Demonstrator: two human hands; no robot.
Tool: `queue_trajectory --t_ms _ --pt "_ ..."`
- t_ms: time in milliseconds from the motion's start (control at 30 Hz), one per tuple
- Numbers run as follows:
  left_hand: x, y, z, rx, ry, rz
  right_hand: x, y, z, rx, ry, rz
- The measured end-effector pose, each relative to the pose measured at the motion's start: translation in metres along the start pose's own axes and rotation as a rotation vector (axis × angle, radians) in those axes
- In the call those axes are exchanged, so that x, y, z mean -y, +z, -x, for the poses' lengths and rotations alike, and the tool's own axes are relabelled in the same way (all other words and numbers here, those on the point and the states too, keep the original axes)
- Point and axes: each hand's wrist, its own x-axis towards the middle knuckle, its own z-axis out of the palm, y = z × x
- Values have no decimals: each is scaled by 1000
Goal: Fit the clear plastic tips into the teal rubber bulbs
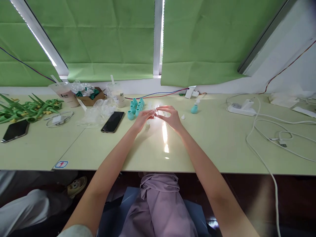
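Over the middle of the table, my left hand (144,118) and my right hand (171,117) meet at the fingertips. Both are closed in a pinch around a small clear-white piece (156,111), mostly covered by the fingers. Just left of my left hand stand several small teal bottles (133,108) in a cluster. To the right of my right hand lies a small white cone-shaped piece (183,117). Farther right, one teal bottle (194,109) stands upright with a whitish translucent top (197,101). Some small clear pieces lie behind my fingers, too faint to make out.
Left of the bottles are a black phone (113,122), crumpled clear plastic (98,112), drink cups (116,94) and a cardboard box (91,97). Green plant-like pieces (29,108) lie far left. White cables (256,125) and a power strip (242,108) occupy the right. A person's leg (34,207) shows lower left.
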Motion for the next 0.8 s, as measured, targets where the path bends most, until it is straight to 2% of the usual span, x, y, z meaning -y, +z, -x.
queue_trajectory --t_ms 100,233,367,467,600,700,800 --pt "2 -5 -2 -48 29 -37 -12 -6 -1 -96 107 51" --pt "4 -9 -4 -108 35 -96 -40 -18 1 -188 391 267" --pt "5 -10 -4 -93 24 -128 -71 -33 11 -136 662 429" --pt "8 -11 -5 -82 26 -89 -89 -40 21 -48 806 465" --pt "16 -14 -10 -103 48 24 -100 -41 26 52 855 310" --pt "20 -15 -12 -122 62 50 -102 -36 24 51 796 276" --pt "19 -15 -11 -135 55 -28 -105 -28 24 83 698 315"
